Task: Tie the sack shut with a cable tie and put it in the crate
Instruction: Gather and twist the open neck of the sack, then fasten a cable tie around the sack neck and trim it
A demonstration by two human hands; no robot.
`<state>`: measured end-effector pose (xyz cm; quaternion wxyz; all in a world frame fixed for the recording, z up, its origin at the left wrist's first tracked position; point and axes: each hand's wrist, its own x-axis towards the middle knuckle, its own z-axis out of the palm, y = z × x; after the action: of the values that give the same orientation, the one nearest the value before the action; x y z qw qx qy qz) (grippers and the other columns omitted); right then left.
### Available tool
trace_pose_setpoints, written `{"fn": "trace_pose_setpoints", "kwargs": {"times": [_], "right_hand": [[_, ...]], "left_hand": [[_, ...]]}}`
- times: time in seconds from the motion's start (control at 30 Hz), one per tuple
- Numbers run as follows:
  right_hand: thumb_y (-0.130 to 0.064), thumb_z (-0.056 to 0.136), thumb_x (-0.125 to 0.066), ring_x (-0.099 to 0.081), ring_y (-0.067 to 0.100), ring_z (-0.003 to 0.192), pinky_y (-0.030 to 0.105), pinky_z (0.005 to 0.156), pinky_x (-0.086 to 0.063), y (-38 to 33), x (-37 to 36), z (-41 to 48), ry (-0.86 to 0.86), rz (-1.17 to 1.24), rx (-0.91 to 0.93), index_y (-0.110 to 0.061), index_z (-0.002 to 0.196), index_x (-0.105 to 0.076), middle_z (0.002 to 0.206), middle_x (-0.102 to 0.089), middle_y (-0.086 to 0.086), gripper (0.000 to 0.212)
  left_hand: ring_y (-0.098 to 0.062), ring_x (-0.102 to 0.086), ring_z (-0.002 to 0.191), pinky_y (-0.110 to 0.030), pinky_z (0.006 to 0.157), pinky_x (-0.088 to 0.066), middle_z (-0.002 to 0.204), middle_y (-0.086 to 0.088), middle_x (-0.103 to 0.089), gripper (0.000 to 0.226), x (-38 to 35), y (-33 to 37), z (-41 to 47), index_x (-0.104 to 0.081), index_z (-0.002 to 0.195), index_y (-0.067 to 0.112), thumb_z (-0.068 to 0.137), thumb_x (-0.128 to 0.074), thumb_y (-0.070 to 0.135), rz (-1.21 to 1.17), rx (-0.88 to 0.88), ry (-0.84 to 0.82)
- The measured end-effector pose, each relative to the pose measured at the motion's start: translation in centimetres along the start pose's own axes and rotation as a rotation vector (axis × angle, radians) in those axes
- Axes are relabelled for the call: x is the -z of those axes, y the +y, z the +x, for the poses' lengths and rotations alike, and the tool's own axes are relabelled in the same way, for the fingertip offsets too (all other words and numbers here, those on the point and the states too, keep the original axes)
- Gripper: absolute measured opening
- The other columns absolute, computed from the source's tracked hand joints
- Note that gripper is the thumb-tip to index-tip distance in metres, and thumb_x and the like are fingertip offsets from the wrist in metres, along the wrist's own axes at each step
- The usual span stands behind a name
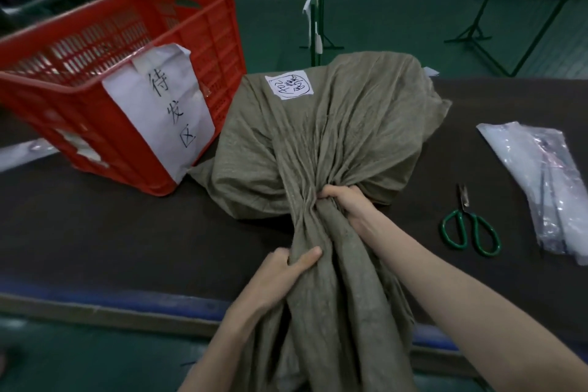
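Two hands were on the sack (321, 137), which lay on the dark table (95, 232) just beside the red crate (95, 111), its gathered mouth drawn toward the person. The right hand (348, 200) was closed tight around the bunched neck, close to the filled body; the left hand (280, 277) was clamped on the loose tail of cloth nearer the table edge, thumb on top. No cable tie was visible in either hand or plainly on the table; a clear plastic bag (541, 181) at the right may have held them, but its contents could not be made out. Green-handled scissors (471, 226) lay between bag and sack. Judged risk: fetching a tie would need one hand freed, and the pleats could then spring open and the neck slacken. A tie set too far from the body would likely leave the closure loose. The tail hung over the table edge and its weight could drag the gather apart. The crate sat tilted, with a paper label (165, 111) over its near wall; a heavy sack dropped on the rim might tip it.
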<state>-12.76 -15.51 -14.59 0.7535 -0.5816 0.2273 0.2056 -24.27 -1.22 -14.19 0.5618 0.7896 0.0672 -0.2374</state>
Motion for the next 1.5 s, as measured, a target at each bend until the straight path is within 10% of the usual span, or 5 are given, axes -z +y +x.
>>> {"fn": "trace_pose_setpoints", "kwargs": {"times": [0.4,0.77,1.1,1.37,1.5], "right_hand": [[0.012,0.076,-0.054,-0.066,0.023,0.08,0.02,0.051,-0.055,0.3,0.2,0.4,0.038,-0.033,0.1,0.004,0.12,-0.055,0.106,-0.067,0.017,0.045],[-0.038,0.055,-0.079,-0.058,0.019,0.112,0.032,0.105,-0.043,2.5,1.4,-1.6,0.23,-0.457,0.322,-0.008,0.113,-0.066,0.119,-0.061,0.007,0.067],[-0.014,0.077,-0.074,-0.048,0.019,0.102,0.017,0.086,-0.033,5.4,3.6,-6.0,0.374,-0.606,0.677,-0.005,0.101,-0.053,0.107,-0.043,0.006,0.034],[-0.014,0.08,-0.07,-0.06,0.009,0.091,0.021,0.082,-0.045,6.8,5.9,-6.7,0.312,-0.685,0.795,-0.01,0.1,-0.069,0.096,-0.067,0.0,0.02],[0.0,0.081,-0.062,-0.061,0.008,0.081,0.015,0.069,-0.045,5.3,6.9,-6.6,0.339,-0.553,0.825,-0.012,0.079,-0.068,0.085,-0.065,0.003,0.014]], "left_hand": [[-0.009,-0.064,0.106,-0.021,0.091,-0.048,0.113,0.005,-0.071,0.029,0.8,-3.9,2.3,-0.067,0.113,0.021,0.084,-0.066,0.023,-0.217,0.075,-0.237],[-0.024,-0.061,0.114,-0.037,0.102,-0.043,0.122,-0.013,-0.066,0.057,-0.7,3.6,8.8,-0.06,0.126,0.01,0.091,-0.047,0.052,-0.876,0.195,-0.198],[-0.019,-0.07,0.092,-0.03,0.093,-0.051,0.099,-0.009,-0.074,0.027,-3.4,4.5,11.1,-0.077,0.092,0.011,0.071,-0.07,0.027,-0.662,0.083,-0.323],[-0.006,-0.064,0.046,-0.014,0.044,-0.048,0.053,0.0,-0.068,0.013,-5.7,5.0,11.4,-0.067,0.078,0.001,0.082,-0.057,-0.005,-0.557,0.06,0.085],[-0.015,-0.066,0.075,-0.021,0.072,-0.051,0.086,-0.01,-0.067,0.024,-6.3,5.0,11.9,-0.062,0.108,-0.005,0.085,-0.057,0.001,-0.561,0.036,0.176]]}}
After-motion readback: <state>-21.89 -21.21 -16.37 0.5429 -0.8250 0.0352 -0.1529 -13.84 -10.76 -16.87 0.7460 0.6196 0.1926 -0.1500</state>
